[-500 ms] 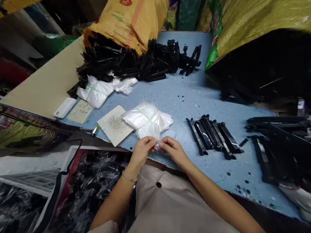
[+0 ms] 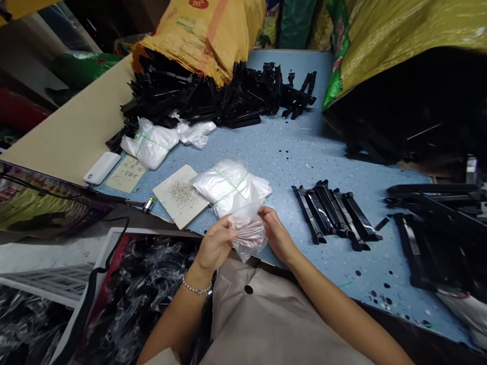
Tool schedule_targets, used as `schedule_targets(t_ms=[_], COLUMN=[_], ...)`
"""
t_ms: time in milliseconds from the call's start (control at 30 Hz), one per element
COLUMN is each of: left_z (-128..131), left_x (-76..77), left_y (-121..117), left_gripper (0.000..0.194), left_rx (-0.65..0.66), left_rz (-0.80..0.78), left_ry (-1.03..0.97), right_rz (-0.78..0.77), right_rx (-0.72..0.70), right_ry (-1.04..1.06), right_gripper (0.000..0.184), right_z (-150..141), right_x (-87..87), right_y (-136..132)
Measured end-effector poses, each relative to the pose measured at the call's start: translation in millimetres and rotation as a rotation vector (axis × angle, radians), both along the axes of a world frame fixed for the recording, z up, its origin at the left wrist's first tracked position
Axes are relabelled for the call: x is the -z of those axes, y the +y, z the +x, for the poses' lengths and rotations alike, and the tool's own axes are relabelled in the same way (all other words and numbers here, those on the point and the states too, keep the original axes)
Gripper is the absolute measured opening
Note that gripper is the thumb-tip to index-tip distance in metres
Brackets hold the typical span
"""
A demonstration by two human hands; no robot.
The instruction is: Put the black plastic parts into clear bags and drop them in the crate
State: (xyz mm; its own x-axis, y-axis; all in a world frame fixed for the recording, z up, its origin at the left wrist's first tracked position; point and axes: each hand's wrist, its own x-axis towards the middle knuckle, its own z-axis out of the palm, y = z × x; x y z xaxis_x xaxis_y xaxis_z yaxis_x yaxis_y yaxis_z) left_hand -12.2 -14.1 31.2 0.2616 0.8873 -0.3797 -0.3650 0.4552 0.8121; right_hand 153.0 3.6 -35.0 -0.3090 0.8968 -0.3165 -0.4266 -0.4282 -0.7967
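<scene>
A clear plastic bag (image 2: 249,235) is stretched between my hands at the table's near edge. My left hand (image 2: 217,242) pinches its left side between thumb and fingers. On the other side, my right hand (image 2: 277,234) has its fingers closed at the bag's upper right edge. Just behind lies a bundle of clear plastic bags (image 2: 224,185) tied with green string. To the right, several black plastic parts (image 2: 335,215) lie side by side. A board with small bits on it (image 2: 181,195) lies left of the bundle.
Black parts (image 2: 224,101) spill from a yellow sack (image 2: 213,35) at the back. Another yellow-green sack (image 2: 411,35) gapes at the right. A second tied bundle (image 2: 152,144), a white device (image 2: 102,168) and a note (image 2: 125,174) lie left. A crate of wrapped parts (image 2: 148,289) stands below.
The bag has come away from the bundle toward my body and now spreads between my hands. My hands have moved apart.
</scene>
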Motion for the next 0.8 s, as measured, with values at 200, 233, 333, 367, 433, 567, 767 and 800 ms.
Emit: schedule_targets(t_ms=[200,233,333,367,433,567,767,800], left_z=[-29,-36,-56,-60,-57,-12,46,46], left_x=[6.1,9.3,15.4,15.7,14.1,15.0,45.8,49.5], left_y=[19,24,38,41,43,32,25,27], left_gripper=[0.029,0.026,0.020,0.018,0.013,0.029,0.031,0.030], left_rx=[-0.093,-0.118,-0.167,-0.196,-0.318,-0.361,0.087,0.067], left_rz=[-0.066,-0.062,0.025,0.081,0.240,0.475,0.293,0.287], left_ry=[-0.038,0.067,0.540,0.753,1.164,1.294,0.653,0.575], right_rz=[-0.222,-0.239,-0.221,-0.206,-0.182,-0.140,-0.095,-0.084], right_rx=[-0.151,-0.107,0.037,0.053,0.066,0.149,0.175,0.180], right_ry=[0.306,0.257,0.048,-0.006,-0.071,-0.135,-0.187,-0.206], right_gripper=[0.076,0.070,0.050,0.047,0.045,0.051,0.062,0.062], right_z=[12,15,20,20,18,5,5,9], right_x=[-14.2,-14.4,-9.1,-6.3,-0.8,5.0,3.4,3.2], right_y=[4,5,8,9,11,13,18,17])
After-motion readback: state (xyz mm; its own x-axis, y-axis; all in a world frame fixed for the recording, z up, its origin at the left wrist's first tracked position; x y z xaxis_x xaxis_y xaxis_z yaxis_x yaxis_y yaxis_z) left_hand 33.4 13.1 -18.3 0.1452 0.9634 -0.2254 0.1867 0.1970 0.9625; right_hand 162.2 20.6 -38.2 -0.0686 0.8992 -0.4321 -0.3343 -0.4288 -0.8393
